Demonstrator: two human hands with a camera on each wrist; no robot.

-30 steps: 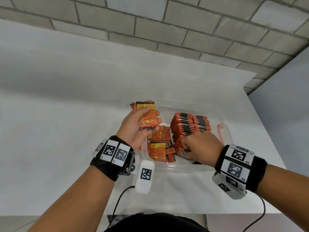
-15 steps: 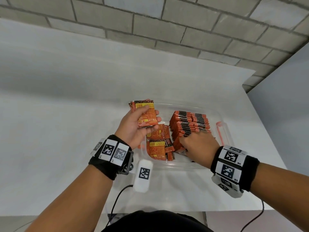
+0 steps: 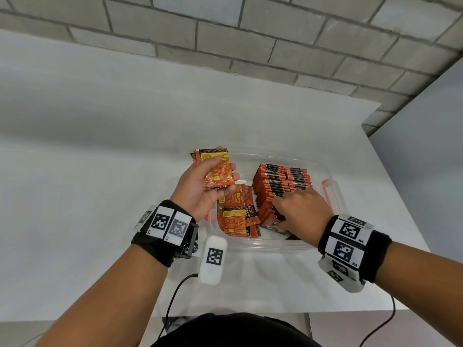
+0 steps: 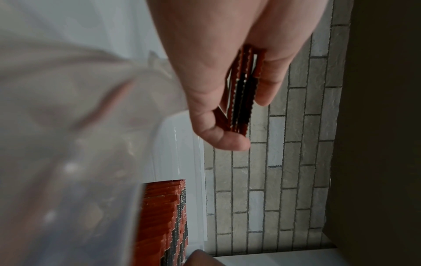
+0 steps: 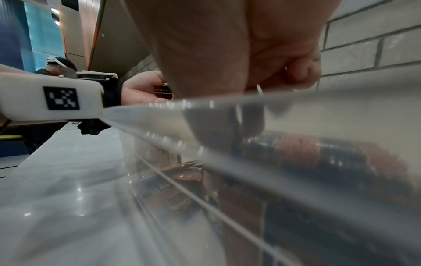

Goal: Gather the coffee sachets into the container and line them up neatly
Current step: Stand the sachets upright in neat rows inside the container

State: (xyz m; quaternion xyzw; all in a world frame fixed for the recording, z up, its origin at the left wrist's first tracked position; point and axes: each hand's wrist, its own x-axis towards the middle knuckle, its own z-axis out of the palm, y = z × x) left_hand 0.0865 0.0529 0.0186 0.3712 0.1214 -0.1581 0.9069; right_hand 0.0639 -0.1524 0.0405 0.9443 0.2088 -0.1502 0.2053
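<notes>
A clear plastic container (image 3: pixel 250 245) sits on the white table in front of me. Inside, at its right, stands a row of orange-and-black coffee sachets (image 3: pixel 280 181) on edge. Several loose sachets (image 3: pixel 235 216) lie flat at its left. My left hand (image 3: pixel 223 169) hovers over the container's left rim and grips a small stack of sachets (image 4: pixel 241 93) between thumb and fingers. My right hand (image 3: pixel 279 211) is inside the container at the near end of the row. Its fingers are curled and seem to pinch one sachet's thin edge (image 5: pixel 259 90).
The container has an orange latch (image 3: pixel 328 194) on its right side. A white tagged block (image 3: pixel 213 259) with a cable hangs below my left wrist. The table (image 3: pixel 100 196) stretches left, with a brick wall (image 3: pixel 250 46) behind. A person (image 5: pixel 56 66) sits far off.
My right hand has moved a little forward along the near end of the sachet row. My left hand keeps holding its stack in the same place.
</notes>
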